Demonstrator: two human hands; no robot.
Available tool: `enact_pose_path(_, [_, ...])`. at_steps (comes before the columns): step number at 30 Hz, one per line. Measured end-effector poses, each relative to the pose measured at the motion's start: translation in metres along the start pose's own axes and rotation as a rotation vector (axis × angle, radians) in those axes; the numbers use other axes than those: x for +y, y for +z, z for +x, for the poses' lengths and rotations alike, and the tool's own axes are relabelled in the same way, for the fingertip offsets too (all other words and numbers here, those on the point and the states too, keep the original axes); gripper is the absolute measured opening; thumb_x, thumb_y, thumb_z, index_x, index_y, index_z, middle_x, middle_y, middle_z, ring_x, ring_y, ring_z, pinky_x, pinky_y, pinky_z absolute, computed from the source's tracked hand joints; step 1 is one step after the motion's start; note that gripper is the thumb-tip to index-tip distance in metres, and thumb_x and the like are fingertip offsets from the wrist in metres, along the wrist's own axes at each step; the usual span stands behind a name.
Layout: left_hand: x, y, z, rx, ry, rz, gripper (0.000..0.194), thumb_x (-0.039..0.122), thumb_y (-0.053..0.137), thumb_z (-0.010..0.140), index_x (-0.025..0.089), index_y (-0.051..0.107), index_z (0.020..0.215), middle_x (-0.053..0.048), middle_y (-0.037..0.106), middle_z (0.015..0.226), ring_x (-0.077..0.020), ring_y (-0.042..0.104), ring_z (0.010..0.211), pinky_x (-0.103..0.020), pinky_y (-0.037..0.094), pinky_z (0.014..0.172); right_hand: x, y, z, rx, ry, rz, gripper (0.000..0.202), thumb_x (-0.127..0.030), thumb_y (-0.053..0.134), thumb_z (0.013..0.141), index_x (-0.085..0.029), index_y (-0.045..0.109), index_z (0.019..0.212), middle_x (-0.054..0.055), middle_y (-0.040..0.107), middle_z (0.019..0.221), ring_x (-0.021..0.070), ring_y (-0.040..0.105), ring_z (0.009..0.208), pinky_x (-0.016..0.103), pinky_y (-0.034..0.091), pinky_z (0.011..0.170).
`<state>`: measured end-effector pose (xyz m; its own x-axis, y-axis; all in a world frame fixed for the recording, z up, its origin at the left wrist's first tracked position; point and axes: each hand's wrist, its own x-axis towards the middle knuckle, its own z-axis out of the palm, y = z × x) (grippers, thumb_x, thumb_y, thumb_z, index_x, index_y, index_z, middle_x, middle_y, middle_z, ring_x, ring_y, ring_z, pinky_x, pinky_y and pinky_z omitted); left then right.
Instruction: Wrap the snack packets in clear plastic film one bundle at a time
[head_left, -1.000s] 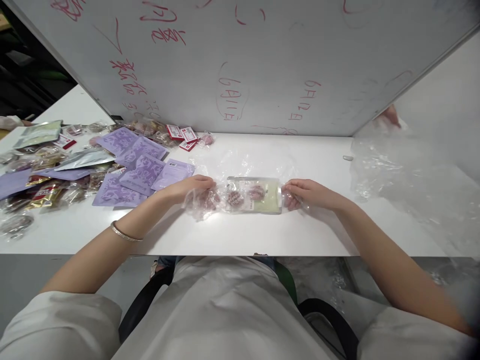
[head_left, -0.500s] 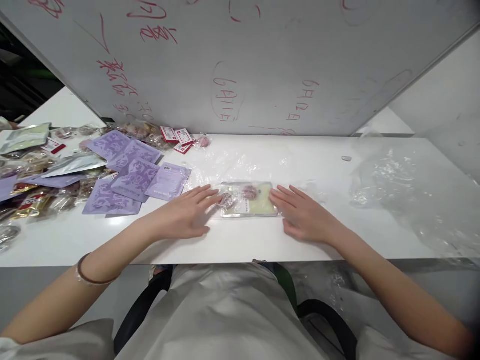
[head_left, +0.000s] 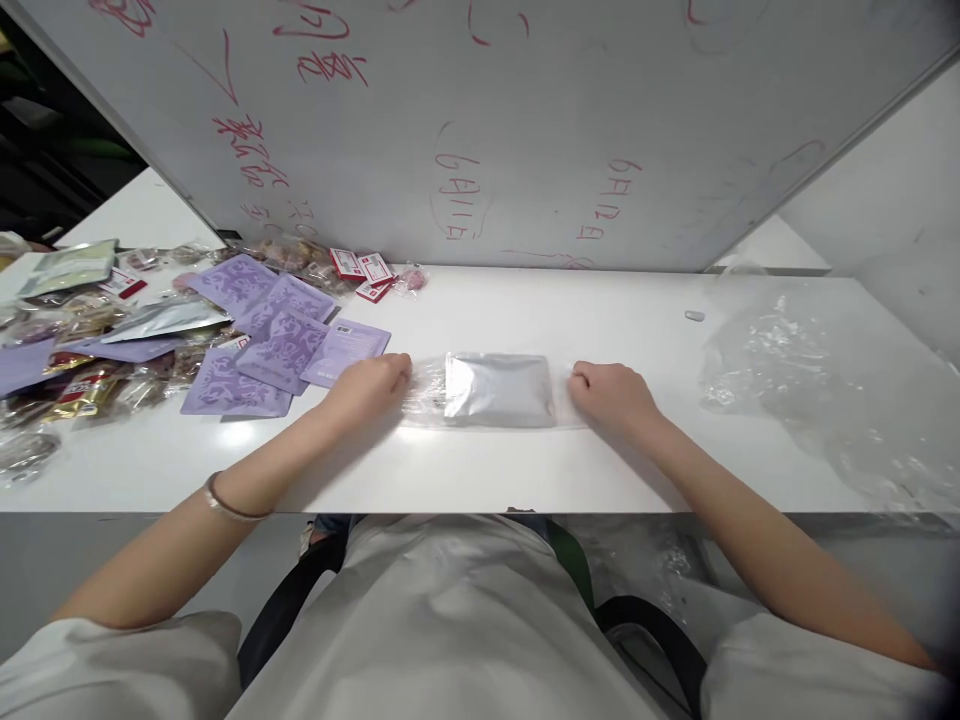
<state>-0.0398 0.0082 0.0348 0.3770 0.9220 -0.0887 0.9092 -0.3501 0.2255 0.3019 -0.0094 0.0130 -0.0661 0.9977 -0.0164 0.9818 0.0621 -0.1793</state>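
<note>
A silver foil packet [head_left: 498, 390] lies inside a clear plastic bag [head_left: 426, 392] on the white table in front of me, its plain side up. My left hand [head_left: 373, 388] is closed on the bag's left end. The other end is pinched by my right hand [head_left: 613, 392], so the bag stretches between my two fists. Small items inside the bag, left of the packet, are too blurred to make out. Several purple printed packets [head_left: 281, 348] lie overlapping just beyond my left hand.
Left of the purple packets lies a pile of wrapped snacks, with a gold packet [head_left: 86, 390] among them. Red-and-white cards [head_left: 367, 268] rest by the whiteboard [head_left: 525, 130]. Loose clear plastic [head_left: 795, 360] spreads at right, near a small grey piece [head_left: 694, 315].
The packet has been turned over from its pale green, labelled side to the silver side. My flat, spread hands have moved apart and closed on the bag's two ends.
</note>
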Motion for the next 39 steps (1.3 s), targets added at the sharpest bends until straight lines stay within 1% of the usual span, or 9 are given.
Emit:
enact_pose_path(3, [0.002, 0.014, 0.000, 0.002, -0.008, 0.138, 0.034, 0.013, 0.033, 0.093, 0.010, 0.060, 0.114, -0.020, 0.065, 0.108, -0.0319, 0.068, 0.090, -0.044, 0.053, 0.074, 0.003, 0.009, 0.000, 0.109, -0.001, -0.048, 0.019, -0.022, 0.043, 0.086, -0.020, 0.062, 0.084, 0.007, 0.066, 0.074, 0.0231, 0.059, 0.063, 0.034, 0.040, 0.058])
enact_pose_path(8, [0.005, 0.008, -0.023, 0.310, 0.194, 0.050, 0.052, 0.022, 0.050, 0.092, 0.014, 0.042, 0.143, -0.024, 0.043, 0.146, -0.0389, 0.042, 0.136, -0.058, 0.039, 0.109, 0.018, 0.000, -0.022, 0.422, -0.297, 0.009, 0.053, -0.037, 0.054, 0.089, -0.016, 0.048, 0.137, 0.020, 0.060, 0.131, 0.0385, 0.055, 0.123, 0.057, 0.042, 0.102])
enact_pose_path(12, [0.015, 0.011, -0.036, 0.114, 0.516, 0.018, 0.061, 0.032, 0.055, 0.089, 0.017, 0.038, 0.147, -0.019, 0.038, 0.155, -0.0373, 0.031, 0.146, -0.056, 0.033, 0.117, -0.002, -0.006, -0.041, 0.234, -0.676, 0.036, 0.077, -0.041, 0.056, 0.091, -0.027, 0.018, 0.157, 0.013, 0.040, 0.156, 0.0336, 0.028, 0.149, 0.060, 0.020, 0.121])
enact_pose_path(16, [0.016, 0.020, -0.030, 0.011, 0.299, 0.016, 0.064, 0.011, 0.040, 0.087, 0.007, 0.032, 0.150, -0.024, 0.033, 0.157, -0.0361, 0.035, 0.145, -0.052, 0.040, 0.112, -0.037, 0.009, -0.034, 0.015, -0.692, 0.071, 0.080, -0.050, 0.055, 0.093, -0.029, 0.016, 0.159, 0.012, 0.019, 0.166, 0.0356, 0.008, 0.153, 0.064, 0.013, 0.121])
enact_pose_path(22, [0.018, -0.004, -0.020, 0.216, 0.135, 0.169, 0.043, 0.005, 0.034, 0.091, 0.017, 0.063, 0.120, -0.018, 0.061, 0.131, -0.0384, 0.041, 0.141, -0.062, 0.039, 0.109, -0.052, 0.027, -0.011, -0.060, -0.647, 0.116, 0.065, -0.048, 0.044, 0.100, -0.033, 0.019, 0.159, 0.007, 0.022, 0.165, 0.0338, 0.008, 0.153, 0.064, 0.014, 0.121])
enact_pose_path(26, [0.041, 0.005, -0.005, 0.401, 0.321, 0.170, 0.042, 0.017, 0.037, 0.099, 0.030, 0.050, 0.137, -0.004, 0.047, 0.150, -0.0338, 0.023, 0.151, -0.067, 0.014, 0.121, -0.053, 0.030, -0.010, -0.038, -0.669, 0.122, 0.060, -0.039, 0.039, 0.102, -0.032, 0.020, 0.158, 0.006, 0.022, 0.166, 0.0324, 0.007, 0.154, 0.064, 0.014, 0.121])
enact_pose_path(30, [0.061, 0.029, 0.015, 0.307, 0.525, 0.227, 0.048, 0.015, 0.032, 0.101, 0.027, 0.038, 0.147, -0.010, 0.045, 0.151, -0.0330, 0.037, 0.144, -0.061, 0.027, 0.117, -0.043, 0.019, -0.006, -0.084, -0.723, 0.197, 0.058, -0.029, 0.042, 0.098, -0.032, 0.028, 0.155, 0.004, 0.033, 0.162, 0.0277, 0.017, 0.153, 0.058, 0.017, 0.123])
enact_pose_path(35, [0.062, 0.041, 0.020, 0.210, 0.414, 0.226, 0.042, 0.006, 0.028, 0.097, 0.006, 0.054, 0.131, -0.022, 0.063, 0.122, -0.0319, 0.060, 0.118, -0.047, 0.049, 0.098, -0.001, -0.009, 0.002, 0.214, -0.050, 0.237, 0.072, -0.048, 0.063, 0.083, -0.020, 0.042, 0.145, 0.017, 0.048, 0.147, 0.0371, 0.046, 0.135, 0.057, 0.039, 0.108])
enact_pose_path(39, [0.057, 0.046, 0.011, 0.229, 0.462, 0.122, 0.053, 0.037, 0.040, 0.102, -0.001, 0.047, 0.137, -0.025, 0.055, 0.138, -0.0362, 0.048, 0.134, -0.050, 0.039, 0.113, 0.022, -0.029, 0.009, -0.151, 0.314, 0.257, 0.054, -0.057, 0.074, 0.067, -0.019, 0.067, 0.104, 0.011, 0.068, 0.099, 0.0317, 0.065, 0.088, 0.043, 0.051, 0.072])
